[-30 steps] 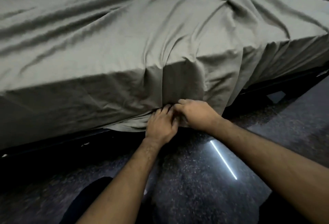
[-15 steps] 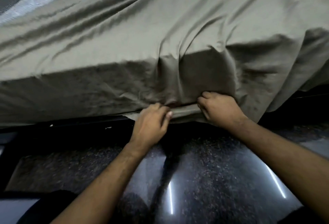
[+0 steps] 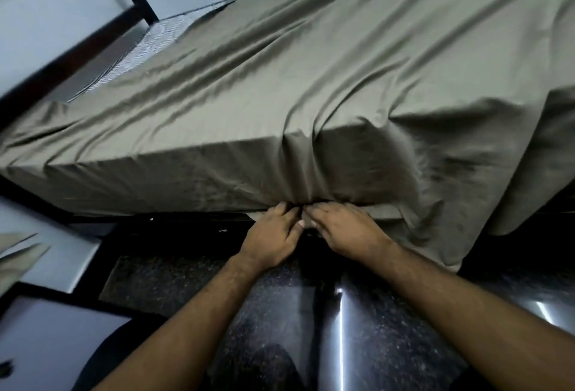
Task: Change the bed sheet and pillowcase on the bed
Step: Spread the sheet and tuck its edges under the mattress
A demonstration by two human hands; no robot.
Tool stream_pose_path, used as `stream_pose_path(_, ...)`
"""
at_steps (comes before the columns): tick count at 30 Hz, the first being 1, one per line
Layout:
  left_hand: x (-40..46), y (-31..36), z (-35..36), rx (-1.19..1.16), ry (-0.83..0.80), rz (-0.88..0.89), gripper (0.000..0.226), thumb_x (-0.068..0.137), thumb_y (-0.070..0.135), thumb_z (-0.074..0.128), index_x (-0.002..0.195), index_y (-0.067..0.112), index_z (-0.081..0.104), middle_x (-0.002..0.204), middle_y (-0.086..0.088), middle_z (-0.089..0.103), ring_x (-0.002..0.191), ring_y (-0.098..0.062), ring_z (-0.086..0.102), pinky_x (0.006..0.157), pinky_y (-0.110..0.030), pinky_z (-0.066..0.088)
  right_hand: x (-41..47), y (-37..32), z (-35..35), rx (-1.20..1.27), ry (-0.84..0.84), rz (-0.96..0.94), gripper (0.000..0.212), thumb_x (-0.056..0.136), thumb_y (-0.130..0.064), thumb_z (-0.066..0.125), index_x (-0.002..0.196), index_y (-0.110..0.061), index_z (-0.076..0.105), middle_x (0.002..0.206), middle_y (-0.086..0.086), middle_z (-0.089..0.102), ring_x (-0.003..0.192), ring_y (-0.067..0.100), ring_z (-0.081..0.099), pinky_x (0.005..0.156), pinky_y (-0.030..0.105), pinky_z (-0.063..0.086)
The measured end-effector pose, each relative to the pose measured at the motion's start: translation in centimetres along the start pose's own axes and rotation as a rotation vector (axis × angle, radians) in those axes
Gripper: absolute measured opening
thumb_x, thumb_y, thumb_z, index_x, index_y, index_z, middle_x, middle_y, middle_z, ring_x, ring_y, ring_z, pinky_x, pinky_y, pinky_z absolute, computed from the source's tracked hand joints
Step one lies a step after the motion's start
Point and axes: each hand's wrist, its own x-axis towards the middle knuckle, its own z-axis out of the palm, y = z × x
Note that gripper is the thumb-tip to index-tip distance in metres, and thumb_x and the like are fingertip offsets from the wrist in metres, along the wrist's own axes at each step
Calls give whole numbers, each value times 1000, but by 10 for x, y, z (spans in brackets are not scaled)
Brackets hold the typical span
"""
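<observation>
- Olive bed sheet (image 3: 311,79) is lying spread over the whole mattress (image 3: 161,33) top, wrinkles running diagonally, and draping down the near side; slack probably there because tucking isn't finished.
- Far-left corner isn't covered yet: a strip of patterned mattress is showing beside the dark bed frame (image 3: 93,39), so the sheet looks pulled toward the near side.
- Right part of the sheet is hanging loose past the near corner, down toward the floor (image 3: 389,344); that flap is untucked, likely next.
- Dark glossy floor in front is giving room for the arms; the gap under the mattress edge is narrow and shadowed.
- Left of the near edge, the sheet is sitting flat against the mattress side, looks tucked already.
- Left hand (image 3: 273,238) and right hand (image 3: 345,232) are side by side, nearly touching, at the bottom mattress edge; fingers are reaching into the fabric fold, seemingly pushing it under.
- Fingertips are hidden in the cloth, so can't tell whether they're pinching the hem or just pressing it.
- No pillow or pillowcase in view.
</observation>
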Motion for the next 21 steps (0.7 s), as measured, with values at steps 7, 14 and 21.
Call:
stream_pose_path(7, -2, 7, -7, -105, -75, 99, 57, 103, 46, 27, 144, 15, 52, 135, -7, 51, 128, -20, 47, 110, -34, 38, -41, 9, -6, -156, 107, 181, 46, 93, -39, 42, 125, -15, 66, 113, 3, 71, 100, 24, 65, 90, 38, 54)
stream_pose_path(14, 3, 4, 0, -113, -15, 96, 62, 97, 53, 28, 139, 14, 55, 134, -8, 54, 125, -26, 51, 109, -40, 40, -36, -4, -2, -181, 41, 154, 53, 92, -38, 41, 128, -6, 65, 123, 13, 68, 107, 28, 65, 93, 37, 54)
stream_pose_path(21, 3, 10, 11, -43, -34, 130, 77, 98, 57, 5, 156, 16, 36, 155, -5, 41, 143, -21, 34, 123, -33, 17, -42, -8, 6, -197, 24, 132, 65, 85, -37, 68, 140, -5, 54, 139, 17, 56, 124, 33, 57, 110, 42, 44)
